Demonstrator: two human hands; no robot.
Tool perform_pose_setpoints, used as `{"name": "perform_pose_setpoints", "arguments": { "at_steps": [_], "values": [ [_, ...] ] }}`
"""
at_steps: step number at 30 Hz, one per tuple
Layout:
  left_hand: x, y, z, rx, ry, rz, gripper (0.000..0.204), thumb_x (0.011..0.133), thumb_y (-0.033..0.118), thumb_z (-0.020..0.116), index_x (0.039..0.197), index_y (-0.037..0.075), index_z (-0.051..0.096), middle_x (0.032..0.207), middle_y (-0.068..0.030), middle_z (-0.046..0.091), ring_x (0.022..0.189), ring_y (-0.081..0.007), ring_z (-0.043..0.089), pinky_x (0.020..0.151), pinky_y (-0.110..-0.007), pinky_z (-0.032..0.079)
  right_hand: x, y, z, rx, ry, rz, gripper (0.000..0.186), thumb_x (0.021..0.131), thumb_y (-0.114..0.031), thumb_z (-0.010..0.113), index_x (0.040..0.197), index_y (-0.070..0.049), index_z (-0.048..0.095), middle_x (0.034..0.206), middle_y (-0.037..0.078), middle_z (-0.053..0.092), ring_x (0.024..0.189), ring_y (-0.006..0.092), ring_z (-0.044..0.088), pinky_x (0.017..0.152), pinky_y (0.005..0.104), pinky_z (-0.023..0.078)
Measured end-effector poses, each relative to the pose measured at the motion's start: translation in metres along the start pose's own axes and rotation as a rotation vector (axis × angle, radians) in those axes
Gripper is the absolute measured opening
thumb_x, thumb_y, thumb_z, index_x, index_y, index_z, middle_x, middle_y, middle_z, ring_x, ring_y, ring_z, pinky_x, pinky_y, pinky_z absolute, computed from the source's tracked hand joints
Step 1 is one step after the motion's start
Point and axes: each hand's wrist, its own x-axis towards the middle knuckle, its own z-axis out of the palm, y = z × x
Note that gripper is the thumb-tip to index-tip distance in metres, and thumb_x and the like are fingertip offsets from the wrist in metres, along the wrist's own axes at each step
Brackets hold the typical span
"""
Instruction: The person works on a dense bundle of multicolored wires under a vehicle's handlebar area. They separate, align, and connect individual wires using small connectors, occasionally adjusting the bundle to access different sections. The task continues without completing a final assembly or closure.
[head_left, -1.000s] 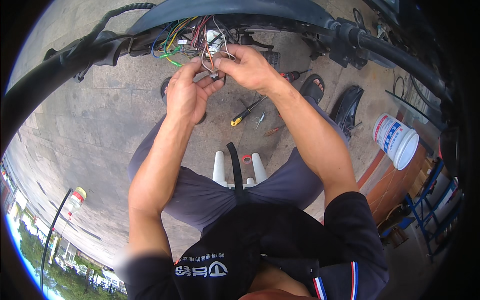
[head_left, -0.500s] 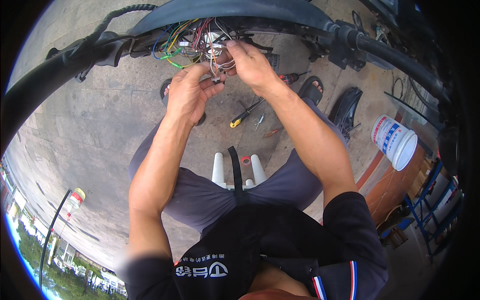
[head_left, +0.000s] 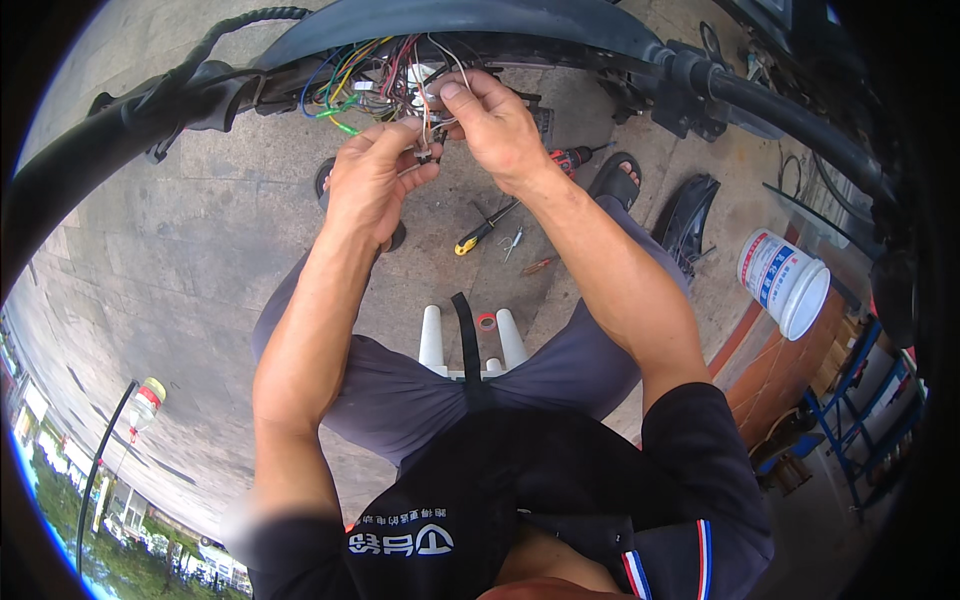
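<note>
A tangle of coloured wires [head_left: 350, 85], with white and green connectors among them, hangs below a dark vehicle panel [head_left: 460, 25] at the top. My left hand [head_left: 375, 175] is closed on a small pale connector [head_left: 424, 152] at the lower end of a few wires, its fingertips partly behind them. Up and to the right of it, my right hand [head_left: 495, 130] pinches thin wires, thumb over forefinger, close against the bundle; exactly which ones is hard to make out.
Black tubes [head_left: 790, 120] arch at both sides. Below my hands lie a yellow-black screwdriver [head_left: 480, 232], a drill [head_left: 570, 160] and red tape [head_left: 487, 322] near a white stool [head_left: 508, 335]. A white bucket [head_left: 783, 280] and blue rack [head_left: 850, 410] are at the right.
My right hand has moved up along the wires, its thumb now higher on them. My left hand has shifted slightly down, still on the connector.
</note>
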Motion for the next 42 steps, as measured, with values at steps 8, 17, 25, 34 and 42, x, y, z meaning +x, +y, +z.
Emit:
{"name": "perform_pose_setpoints", "arguments": {
  "at_steps": [8,17,25,34,42],
  "values": [
    [0.003,-0.006,-0.001,0.161,-0.055,0.005,0.017,0.084,0.018,0.064,0.090,0.002,0.061,0.085,-0.0051,0.062,0.076,-0.0133,0.061,0.065,-0.025,0.050,0.006,-0.006,-0.001,0.136,0.034,0.304,0.023,0.088,-0.027,0.056,0.095,-0.005,0.059,0.083,0.002,0.060,0.071,0.0098,0.053,0.065,0.0252,0.043],
    [0.007,-0.010,-0.002,0.240,-0.026,0.004,0.019,0.084,0.019,0.064,0.091,0.002,0.061,0.086,-0.0043,0.061,0.079,-0.0130,0.059,0.066,-0.025,0.048,0.016,0.003,0.007,0.251,0.096,0.303,0.019,0.085,-0.023,0.062,0.091,-0.006,0.060,0.076,0.001,0.059,0.063,0.0082,0.051,0.055,0.0236,0.041],
    [0.005,-0.006,-0.002,0.207,0.033,0.034,0.022,0.085,0.020,0.062,0.095,0.001,0.059,0.086,-0.0049,0.061,0.078,-0.0143,0.060,0.065,-0.025,0.049,0.011,-0.001,0.000,0.292,0.178,0.288,0.015,0.085,-0.021,0.061,0.088,-0.006,0.060,0.076,0.001,0.060,0.064,0.0076,0.054,0.051,0.0211,0.042],
    [0.007,-0.009,-0.001,0.236,0.056,0.035,0.019,0.085,0.020,0.061,0.092,0.002,0.059,0.084,-0.0044,0.061,0.076,-0.0134,0.059,0.063,-0.025,0.048,0.014,-0.006,-0.014,0.368,0.012,0.390,0.015,0.085,-0.020,0.059,0.089,-0.006,0.059,0.080,0.001,0.060,0.069,0.0099,0.055,0.058,0.0247,0.045],
    [0.009,-0.012,-0.002,0.377,0.073,0.042,0.016,0.083,0.020,0.064,0.086,0.004,0.061,0.081,-0.0016,0.060,0.075,-0.0098,0.057,0.063,-0.022,0.046,0.020,-0.003,-0.016,0.402,-0.138,0.434,0.015,0.082,-0.027,0.062,0.081,-0.012,0.062,0.076,-0.003,0.059,0.071,0.0089,0.052,0.066,0.0259,0.042]
  ]
}}
